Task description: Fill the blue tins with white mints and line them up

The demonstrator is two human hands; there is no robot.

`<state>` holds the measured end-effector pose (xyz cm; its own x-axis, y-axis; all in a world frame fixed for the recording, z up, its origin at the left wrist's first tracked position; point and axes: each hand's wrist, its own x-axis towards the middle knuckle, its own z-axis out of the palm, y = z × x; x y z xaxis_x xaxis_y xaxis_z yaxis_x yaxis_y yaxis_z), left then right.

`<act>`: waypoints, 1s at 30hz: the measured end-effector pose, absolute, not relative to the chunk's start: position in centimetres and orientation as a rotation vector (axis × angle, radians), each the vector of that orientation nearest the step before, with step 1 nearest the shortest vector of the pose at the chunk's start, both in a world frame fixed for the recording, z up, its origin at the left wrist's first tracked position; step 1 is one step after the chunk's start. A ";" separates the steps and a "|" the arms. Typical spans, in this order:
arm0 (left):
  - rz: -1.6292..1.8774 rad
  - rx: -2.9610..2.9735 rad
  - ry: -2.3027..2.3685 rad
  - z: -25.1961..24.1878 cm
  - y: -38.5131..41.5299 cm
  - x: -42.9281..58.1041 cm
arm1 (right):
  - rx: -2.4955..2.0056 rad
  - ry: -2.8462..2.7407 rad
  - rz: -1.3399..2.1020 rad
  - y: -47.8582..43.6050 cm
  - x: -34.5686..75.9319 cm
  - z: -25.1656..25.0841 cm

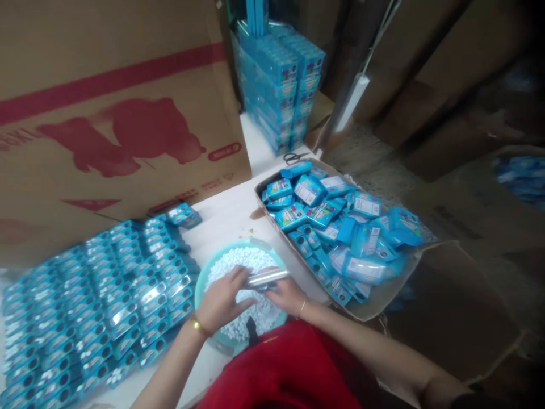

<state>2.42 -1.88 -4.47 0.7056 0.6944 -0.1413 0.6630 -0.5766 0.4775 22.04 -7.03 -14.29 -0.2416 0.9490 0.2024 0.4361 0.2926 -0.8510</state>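
Note:
My left hand [221, 301] and my right hand [287, 295] meet over a teal bowl [203, 281] filled with small white pieces [238, 261]. Together they grip a shiny silver tin [266, 278], held flat just above the white pieces. The left fingers are curled on its left end. The right hand is under its right end, fingers closed on it. Each wrist wears a thin gold bracelet.
Rows of open blue tins [97, 307] cover the white table at left. A cardboard tray [383, 301] of loose blue packets [340, 227] sits at right. A large printed carton [114, 113] stands behind, with stacked blue boxes [276, 79] and scissors [296, 156] farther back.

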 end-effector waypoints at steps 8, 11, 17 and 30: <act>0.200 2.349 1.358 -6.2 5.7 -1.2 | -1.835 -1.651 0.193 2.4 30.5 -12.1; 0.149 2.316 1.694 -8.7 10.4 -5.2 | -2.260 -1.673 0.152 7.1 33.8 -13.1; -0.192 2.153 1.980 -15.0 16.8 -10.8 | -2.413 -1.769 0.463 9.5 34.0 -14.6; 0.224 2.126 1.605 -14.4 7.7 -10.1 | -1.648 -1.584 0.413 2.6 29.2 -7.5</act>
